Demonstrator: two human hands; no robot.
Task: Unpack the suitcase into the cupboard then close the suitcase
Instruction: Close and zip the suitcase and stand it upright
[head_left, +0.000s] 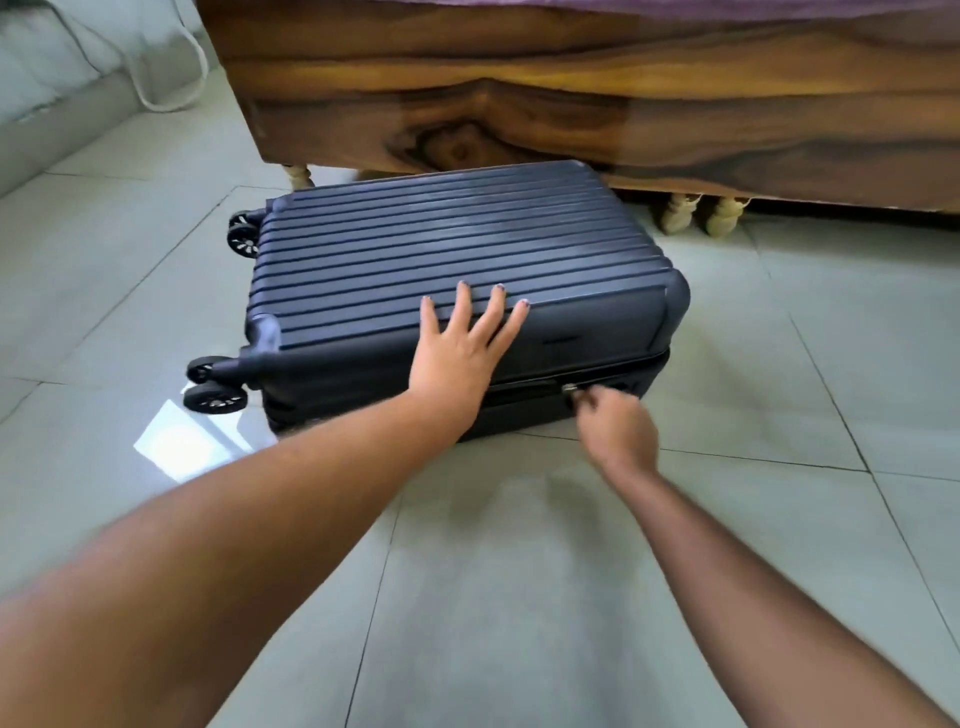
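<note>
Pale floor tiles (519, 597) fill most of the view, with a bright patch of reflected light near the suitcase's left end. Across the far side runs a dark, strongly grained wooden bed frame (571, 93), cut off by the top and right edges, standing on turned cream legs (698, 213). A grey upholstered piece (57, 88) sits at far left, only partly in view, with a white cord (176, 78) looping down beside it.

The navy ribbed suitcase (441, 260) lies flat on the tiles just in front of the bed frame, lid down, its far edge tucked close under the wood. Black wheels (215, 387) stick out at its left end.

The left hand (460, 353) presses flat on the near edge of the lid, fingers spread and straight, holding nothing. The right hand (615, 426), blurred, has its fingers drawn together at a small metal zip pull (570, 389) on the near side seam; it seems to pinch the pull, though the blur leaves that unsure. The seam to the right of the pull shows a dark gap.
</note>
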